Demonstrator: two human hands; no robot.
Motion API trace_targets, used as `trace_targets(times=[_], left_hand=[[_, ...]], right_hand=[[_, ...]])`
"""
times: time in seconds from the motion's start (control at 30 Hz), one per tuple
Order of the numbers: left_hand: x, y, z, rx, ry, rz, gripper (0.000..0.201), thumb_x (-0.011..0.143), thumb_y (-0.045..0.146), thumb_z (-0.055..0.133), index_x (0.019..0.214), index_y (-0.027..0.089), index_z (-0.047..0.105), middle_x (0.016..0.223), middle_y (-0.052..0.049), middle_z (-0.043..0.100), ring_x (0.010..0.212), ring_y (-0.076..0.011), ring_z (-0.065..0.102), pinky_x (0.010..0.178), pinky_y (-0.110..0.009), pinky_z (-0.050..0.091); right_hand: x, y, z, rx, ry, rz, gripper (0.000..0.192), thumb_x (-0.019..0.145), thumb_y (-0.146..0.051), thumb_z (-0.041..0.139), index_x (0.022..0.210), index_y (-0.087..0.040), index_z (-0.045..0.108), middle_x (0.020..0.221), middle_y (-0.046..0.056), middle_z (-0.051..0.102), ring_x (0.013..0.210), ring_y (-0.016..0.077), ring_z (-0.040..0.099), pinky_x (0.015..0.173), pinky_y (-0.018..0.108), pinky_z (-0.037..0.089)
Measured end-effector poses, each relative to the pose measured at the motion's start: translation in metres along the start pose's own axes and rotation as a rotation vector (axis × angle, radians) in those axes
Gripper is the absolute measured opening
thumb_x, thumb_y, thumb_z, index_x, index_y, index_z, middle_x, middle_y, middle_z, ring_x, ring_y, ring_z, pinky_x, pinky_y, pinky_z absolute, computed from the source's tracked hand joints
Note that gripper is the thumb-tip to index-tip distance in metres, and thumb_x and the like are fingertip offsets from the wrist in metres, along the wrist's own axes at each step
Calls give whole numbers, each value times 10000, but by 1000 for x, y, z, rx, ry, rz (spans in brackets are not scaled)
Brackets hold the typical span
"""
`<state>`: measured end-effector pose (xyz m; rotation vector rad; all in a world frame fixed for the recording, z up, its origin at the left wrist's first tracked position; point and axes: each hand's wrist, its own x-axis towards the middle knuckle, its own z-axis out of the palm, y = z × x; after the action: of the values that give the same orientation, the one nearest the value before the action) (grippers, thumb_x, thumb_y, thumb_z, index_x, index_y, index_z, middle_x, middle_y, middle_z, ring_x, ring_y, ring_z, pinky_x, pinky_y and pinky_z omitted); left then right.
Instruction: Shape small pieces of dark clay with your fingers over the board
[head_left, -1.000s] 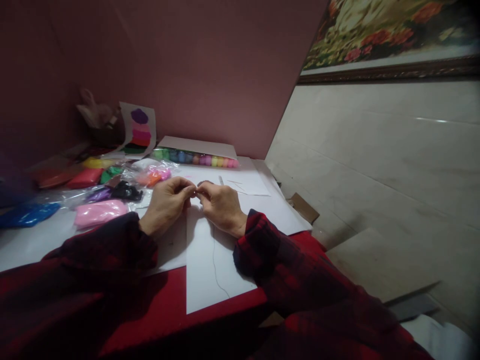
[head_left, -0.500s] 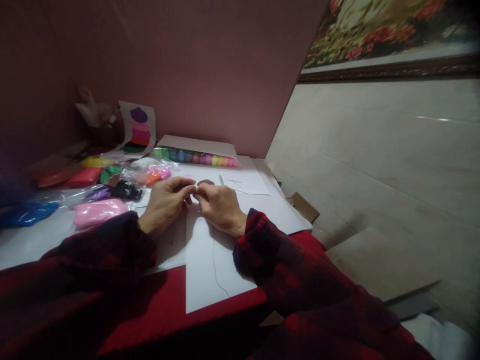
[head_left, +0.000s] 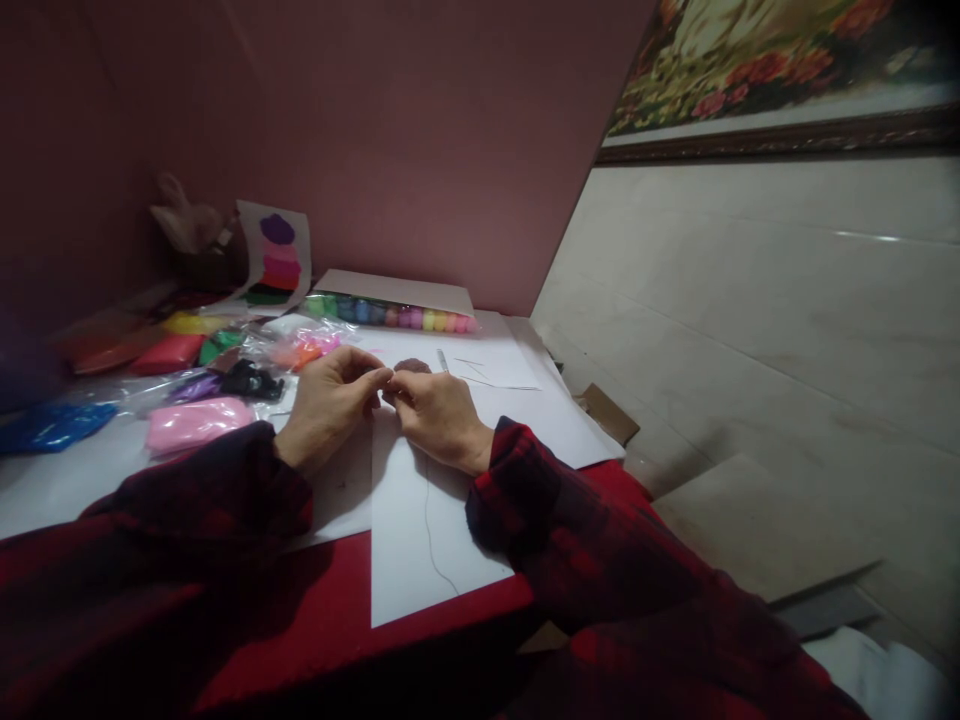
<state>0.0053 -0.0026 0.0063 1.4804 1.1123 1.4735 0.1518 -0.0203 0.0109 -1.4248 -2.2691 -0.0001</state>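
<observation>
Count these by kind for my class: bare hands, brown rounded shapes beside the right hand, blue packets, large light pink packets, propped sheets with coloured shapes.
Hands (left hand, right hand): 2
Brown rounded shape: 1
Blue packet: 1
Large light pink packet: 1
Propped sheet: 1
Total: 6

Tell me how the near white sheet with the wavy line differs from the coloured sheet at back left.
The near white sheet lies flat; the coloured sheet curves upward. The near white sheet shows a thin wavy line; the coloured sheet has purple, pink, red, black and green areas. Both have white backgrounds.
</observation>
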Motion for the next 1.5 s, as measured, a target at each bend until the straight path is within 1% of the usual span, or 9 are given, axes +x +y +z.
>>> trace_targets(times=[0.17, 0.3, 0.37, 0.6, 0.73, 0.9, 1.1, 1.3, 1.5], left_hand=[[0, 1, 0, 21, 20, 4, 111, 687, 205, 733, 677, 176, 626, 513, 34, 623, 416, -103, 519, 427, -231, 400], [1, 0, -1, 13, 26, -2, 115, 683, 229, 749, 736, 163, 673, 526, 38, 617, 423, -98, 504, 429, -231, 389], [1, -1, -1, 21, 19, 12, 114, 683, 244, 752, 730, 161, 688, 539, 34, 617, 433, -95, 500, 434, -232, 388], [0, -3, -1, 0, 4, 34, 155, 685, 260, 751, 638, 190, 621, 491, 39, 589, 432, -102, 490, 430, -234, 372], [-1, -1, 0, -24, -4, 40, 113, 683, 237, 740, 667, 184, 642, 500, 49, 579, 421, -91, 460, 419, -231, 346], [-1, -1, 0, 14, 16, 67, 74, 694, 225, 729, 693, 178, 671, 512, 55, 562, 448, -86, 444, 442, -234, 344], [0, -2, -3, 74, 7, 65, 133, 766, 304, 677, 748, 172, 672, 512, 49, 545, 458, -104, 475, 462, -244, 380], [0, -3, -2, 49, 38, 25, 222, 661, 270, 746, 848, 162, 696, 593, 34, 618, 497, -120, 542, 487, -248, 417], [0, -3, -2, 48, 34, 26, 145, 636, 247, 751, 734, 168, 678, 565, 31, 612, 454, -104, 509, 449, -240, 388]], right_hand=[[0, -1, 0, -13, 1, 3, 266, 990, -278, 481, 1064, -240, 734, 982, 36, 763, 831, 190, 668, 707, 302, 403], [0, -1, 0, -1, -1, 14, 262, 986, -272, 484, 1051, -238, 736, 1003, 35, 765, 844, 193, 672, 716, 306, 411], [0, -1, 0, 14, 1, 9, 256, 976, -255, 491, 1051, -242, 735, 1017, 27, 765, 852, 188, 673, 726, 303, 420], [0, 1, 2, 36, 17, -5, 258, 942, -213, 497, 1033, -235, 737, 1001, 22, 768, 846, 194, 680, 727, 314, 438], [0, 0, 1, 49, 10, -2, 265, 945, -218, 492, 1029, -240, 743, 985, 22, 766, 845, 198, 678, 727, 318, 437], [0, 0, -1, 53, 3, 3, 259, 933, -200, 503, 1025, -234, 742, 1008, 24, 763, 856, 186, 671, 742, 308, 437], [1, 0, 0, 36, 6, 3, 248, 959, -250, 508, 1029, -240, 746, 996, 27, 762, 858, 192, 672, 734, 306, 427], [0, -1, -1, 4, -10, 13, 251, 992, -301, 497, 1030, -246, 738, 990, 29, 757, 848, 184, 664, 731, 298, 414], [0, -2, -1, -6, -15, 17, 253, 999, -313, 492, 1036, -242, 732, 964, 36, 754, 833, 183, 658, 727, 298, 406]])
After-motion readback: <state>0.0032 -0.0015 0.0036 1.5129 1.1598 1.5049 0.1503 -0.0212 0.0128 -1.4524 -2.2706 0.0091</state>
